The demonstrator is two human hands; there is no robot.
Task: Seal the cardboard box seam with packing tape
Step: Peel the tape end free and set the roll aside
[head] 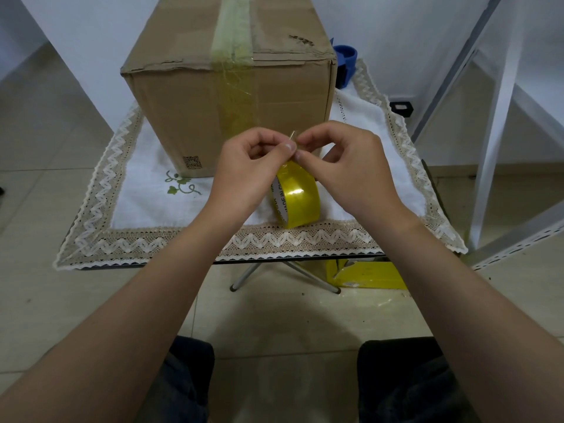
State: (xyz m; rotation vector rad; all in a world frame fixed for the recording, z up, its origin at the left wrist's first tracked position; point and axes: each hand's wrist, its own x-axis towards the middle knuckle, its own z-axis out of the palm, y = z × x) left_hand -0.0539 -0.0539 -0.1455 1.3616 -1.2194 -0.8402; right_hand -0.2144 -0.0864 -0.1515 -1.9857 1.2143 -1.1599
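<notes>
1. Pinching the tape end with left grip and right grip, both clamped on it, fingertips nearly meeting.
2. Just below: yellow tape roll, seemingly resting on edge on the lace-trimmed cloth near the front of the bench, with a short strip running up to the fingers.
3. Right behind: cardboard box, upright on the cloth, yellowish tape already along the top seam and down the front face.
4. Step-wise, probably freeing or tearing the end. Can't tell which.
5. Next up, at a guess: needs a firm hold, a good length pulled out, and lining up over the seam without folding onto itself.
</notes>
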